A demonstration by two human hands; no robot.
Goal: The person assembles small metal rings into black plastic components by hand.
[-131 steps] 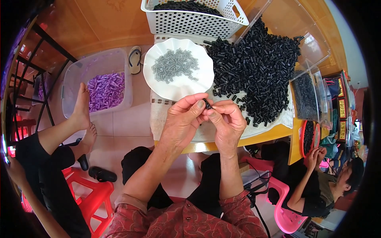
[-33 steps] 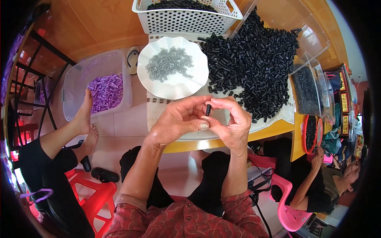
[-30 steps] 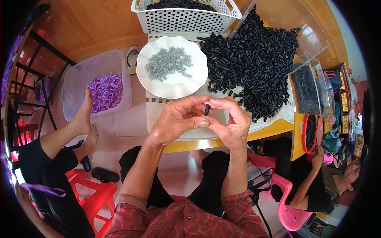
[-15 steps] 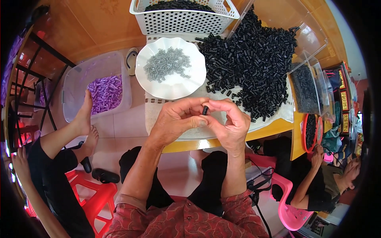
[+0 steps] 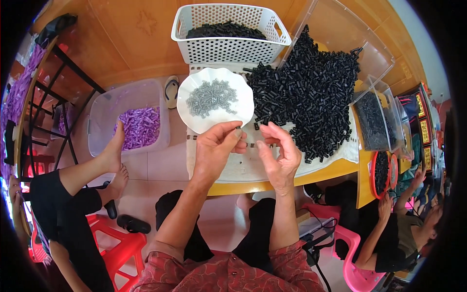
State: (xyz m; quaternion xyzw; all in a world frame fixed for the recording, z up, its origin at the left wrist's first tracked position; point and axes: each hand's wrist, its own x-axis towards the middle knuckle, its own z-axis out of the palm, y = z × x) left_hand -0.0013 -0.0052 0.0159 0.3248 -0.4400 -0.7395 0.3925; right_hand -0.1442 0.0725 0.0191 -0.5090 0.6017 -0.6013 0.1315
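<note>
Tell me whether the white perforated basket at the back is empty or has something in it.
Not empty: the white perforated basket holds small black parts, a layer showing below its rim.

Your hands came apart. A moment before, your left hand (image 5: 216, 148) and right hand (image 5: 278, 153) were pressed together at the desk's (image 5: 253, 185) near edge, fingers of both pinched around one small black piece. Since then they separated, leaving a clear gap between them. Your left hand moved up toward the white plate (image 5: 194, 119) of grey parts, its thumb and forefinger closed on a small dark piece (image 5: 238, 128) right at the plate's near rim. Your right hand let go and opened, fingers (image 5: 272, 134) spread and loosely curled, nothing visible in them, beside the edge of the black pile (image 5: 311, 92).
</note>
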